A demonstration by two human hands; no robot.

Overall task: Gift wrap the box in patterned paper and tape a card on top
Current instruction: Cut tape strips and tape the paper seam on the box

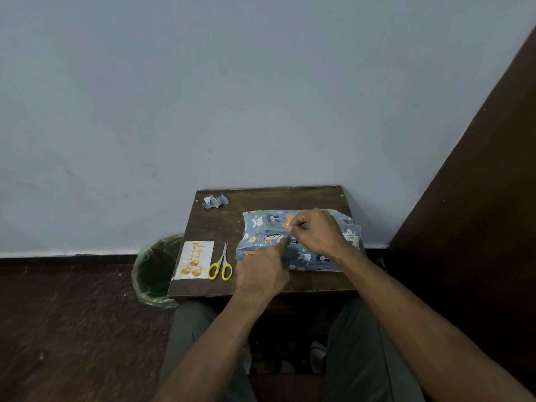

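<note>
So the box (295, 242) sits at the right of the little table (220, 224), already covered in thin blue paper that looks floppy and easy to tear. Left hand (262, 271) pins the seam with a straight forefinger; right hand (316, 230) pinches something tiny there, probably tape. I'd hold the edges, not the loose flaps. Card (193, 260) and scissors (221, 265) wait on the left.
</note>
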